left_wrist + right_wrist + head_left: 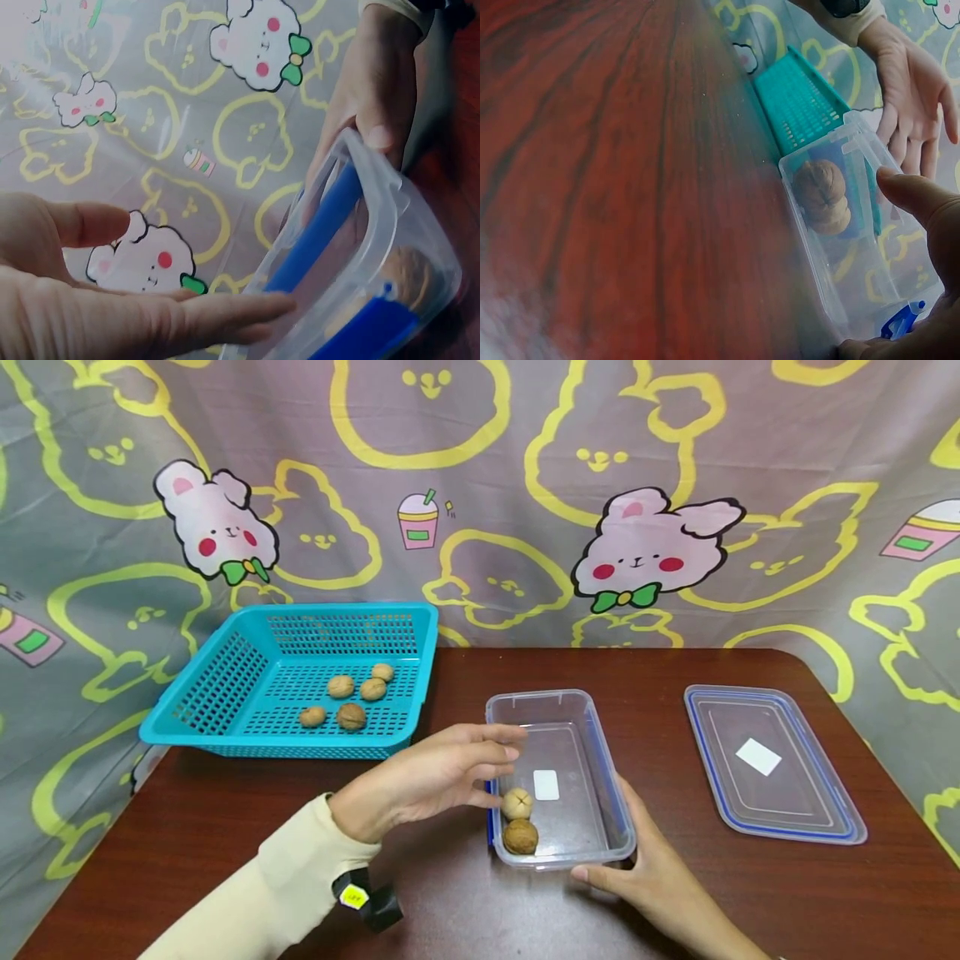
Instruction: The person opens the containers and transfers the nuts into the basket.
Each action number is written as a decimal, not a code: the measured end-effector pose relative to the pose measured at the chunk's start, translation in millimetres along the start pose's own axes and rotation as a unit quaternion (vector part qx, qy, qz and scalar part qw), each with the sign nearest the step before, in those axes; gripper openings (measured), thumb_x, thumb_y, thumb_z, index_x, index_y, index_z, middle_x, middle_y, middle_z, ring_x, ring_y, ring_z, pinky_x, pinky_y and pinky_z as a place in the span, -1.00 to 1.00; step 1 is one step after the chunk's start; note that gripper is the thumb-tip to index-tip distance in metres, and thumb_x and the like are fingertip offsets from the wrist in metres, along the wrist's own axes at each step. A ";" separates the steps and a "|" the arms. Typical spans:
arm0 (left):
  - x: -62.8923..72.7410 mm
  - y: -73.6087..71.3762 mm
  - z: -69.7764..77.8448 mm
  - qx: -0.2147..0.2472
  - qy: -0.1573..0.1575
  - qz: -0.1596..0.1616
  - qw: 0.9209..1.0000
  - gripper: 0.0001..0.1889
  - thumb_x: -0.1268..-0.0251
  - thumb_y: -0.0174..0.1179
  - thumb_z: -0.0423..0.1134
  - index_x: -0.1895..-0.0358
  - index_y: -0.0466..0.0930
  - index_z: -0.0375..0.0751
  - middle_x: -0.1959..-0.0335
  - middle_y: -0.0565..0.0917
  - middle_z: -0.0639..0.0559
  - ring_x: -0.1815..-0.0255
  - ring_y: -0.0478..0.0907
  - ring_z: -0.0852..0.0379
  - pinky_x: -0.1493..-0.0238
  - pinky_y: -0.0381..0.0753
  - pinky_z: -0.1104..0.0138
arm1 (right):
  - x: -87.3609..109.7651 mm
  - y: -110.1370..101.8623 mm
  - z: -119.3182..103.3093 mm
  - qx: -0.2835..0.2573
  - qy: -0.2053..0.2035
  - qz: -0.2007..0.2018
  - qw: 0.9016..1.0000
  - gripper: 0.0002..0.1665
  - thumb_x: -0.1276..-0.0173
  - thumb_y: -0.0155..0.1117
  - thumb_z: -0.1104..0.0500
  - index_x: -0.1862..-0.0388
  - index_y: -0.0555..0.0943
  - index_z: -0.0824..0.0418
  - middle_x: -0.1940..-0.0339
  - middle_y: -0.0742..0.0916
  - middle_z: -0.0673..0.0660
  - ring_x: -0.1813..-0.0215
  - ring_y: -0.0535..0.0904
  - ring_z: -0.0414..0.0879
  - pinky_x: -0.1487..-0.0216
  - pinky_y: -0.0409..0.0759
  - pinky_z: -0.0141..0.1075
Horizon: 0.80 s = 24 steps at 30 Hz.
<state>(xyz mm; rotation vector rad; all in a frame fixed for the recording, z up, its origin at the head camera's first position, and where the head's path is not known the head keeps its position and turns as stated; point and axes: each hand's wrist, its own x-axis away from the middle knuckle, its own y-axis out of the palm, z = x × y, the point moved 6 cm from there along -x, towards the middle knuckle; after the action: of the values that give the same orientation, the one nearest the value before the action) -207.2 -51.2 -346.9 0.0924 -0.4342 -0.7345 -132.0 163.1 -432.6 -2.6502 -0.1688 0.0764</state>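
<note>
A clear plastic container (564, 749) stands on the table in the head view. Two walnuts lie at its near left corner: a darker walnut (521, 837) in front and a paler walnut (517, 804) right behind it. My right hand (651, 852) grips the container's near right corner, thumb at the front wall and fingers along the right side. Over the left rim reaches my left hand (442, 770), fingers extended and spread, holding nothing. The left wrist view also shows this hand (112, 285) with straight fingers beside the container's rim (386, 202).
A turquoise basket (255, 737) with several walnuts (341, 686) stands at the back left. To the right lies a clear lid (757, 810) with a blue seal, flat on the brown table (637, 693). A patterned cloth (480, 485) hangs behind the table.
</note>
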 end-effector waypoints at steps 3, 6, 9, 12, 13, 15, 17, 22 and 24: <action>-4.7 5.5 -1.3 -0.002 -0.002 0.012 1.000 -0.37 -0.60 -0.07 -0.31 -0.64 0.06 -0.37 -0.74 -0.12 -0.30 -0.75 -0.23 -0.35 -0.57 0.07 -0.41 | -0.1 -0.4 0.5 0.002 0.001 0.001 1.000 0.44 -0.09 0.72 0.05 -0.75 -0.05 -0.04 -0.58 0.43 0.33 -0.46 0.43 0.30 -0.38 0.38 0.38; -8.7 9.4 -2.7 -0.011 -0.006 0.029 1.000 -0.36 -0.60 -0.05 -0.30 -0.64 0.08 -0.36 -0.74 -0.08 -0.30 -0.75 -0.22 -0.34 -0.56 0.04 -0.45 | -0.6 -0.6 0.2 0.009 -0.005 0.002 1.000 0.44 -0.09 0.72 0.05 -0.75 -0.05 -0.02 -0.59 0.43 0.32 -0.46 0.44 0.29 -0.36 0.42 0.33; -12.0 12.9 -4.4 -0.022 -0.011 0.042 0.999 -0.36 -0.59 -0.02 -0.29 -0.64 0.10 -0.33 -0.73 -0.03 -0.32 -0.74 -0.20 -0.34 -0.56 0.01 -0.47 | -1.3 -0.7 0.1 0.013 -0.010 -0.001 1.000 0.44 -0.09 0.72 0.04 -0.76 -0.06 -0.02 -0.60 0.42 0.31 -0.45 0.45 0.26 -0.33 0.48 0.21; -15.0 16.4 -5.7 -0.029 -0.013 0.054 0.998 -0.35 -0.57 0.00 -0.27 -0.64 0.12 -0.31 -0.71 0.03 -0.32 -0.73 -0.22 -0.38 -0.56 -0.01 -0.47 | -1.4 -1.0 -0.1 0.013 -0.013 -0.003 1.000 0.44 -0.10 0.72 0.04 -0.76 -0.06 -0.05 -0.60 0.41 0.29 -0.44 0.45 0.24 -0.30 0.53 0.00; -16.0 17.4 -6.3 -0.027 -0.015 0.060 0.998 -0.35 -0.57 0.00 -0.27 -0.64 0.12 -0.31 -0.71 0.04 -0.32 -0.73 -0.22 -0.39 -0.56 -0.01 -0.47 | -1.4 -1.1 -0.2 0.012 -0.014 -0.004 1.000 0.44 -0.10 0.72 0.05 -0.76 -0.06 -0.06 -0.60 0.41 0.28 -0.44 0.46 0.23 -0.29 0.53 -0.08; -17.8 19.1 -7.2 -0.030 -0.018 0.072 0.997 -0.35 -0.56 0.02 -0.25 -0.63 0.15 -0.30 -0.70 0.09 -0.31 -0.73 -0.22 -0.39 -0.56 -0.01 -0.47 | -1.1 -1.2 -0.4 0.009 -0.018 -0.004 1.000 0.43 -0.10 0.71 0.06 -0.75 -0.05 -0.07 -0.60 0.41 0.27 -0.44 0.46 0.23 -0.27 0.53 -0.20; -19.8 20.3 -8.3 -0.038 -0.023 0.082 0.996 -0.36 -0.56 0.04 -0.22 -0.62 0.17 -0.29 -0.69 0.11 -0.29 -0.73 -0.20 -0.35 -0.56 0.01 -0.47 | -0.6 -1.1 -0.4 0.010 -0.021 -0.003 1.000 0.43 -0.10 0.71 0.06 -0.75 -0.05 -0.07 -0.60 0.42 0.27 -0.43 0.47 0.22 -0.24 0.52 -0.29; -25.8 22.0 -10.9 -0.084 -0.030 0.094 0.992 -0.35 -0.58 0.06 -0.14 -0.62 0.19 -0.24 -0.69 0.13 -0.25 -0.74 -0.12 -0.23 -0.54 0.06 -0.48 | -0.1 -0.1 0.6 0.012 -0.020 -0.002 1.000 0.42 -0.10 0.71 0.06 -0.75 -0.04 -0.05 -0.59 0.43 0.28 -0.43 0.47 0.22 -0.25 0.53 -0.19; -28.1 22.3 -11.3 -0.103 -0.032 0.095 0.990 -0.35 -0.59 0.05 -0.11 -0.62 0.20 -0.23 -0.69 0.14 -0.23 -0.74 -0.07 -0.22 -0.53 0.10 -0.47 | -0.1 0.0 0.6 0.009 -0.019 -0.003 1.000 0.42 -0.10 0.71 0.06 -0.75 -0.04 -0.04 -0.59 0.43 0.29 -0.43 0.47 0.22 -0.27 0.53 -0.13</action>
<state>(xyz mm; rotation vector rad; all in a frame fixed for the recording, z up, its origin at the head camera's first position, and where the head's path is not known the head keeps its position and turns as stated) -207.0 -16.7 -361.9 -0.1648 -0.4200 -0.5920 -132.2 163.4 -433.2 -2.6314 -0.1875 0.1256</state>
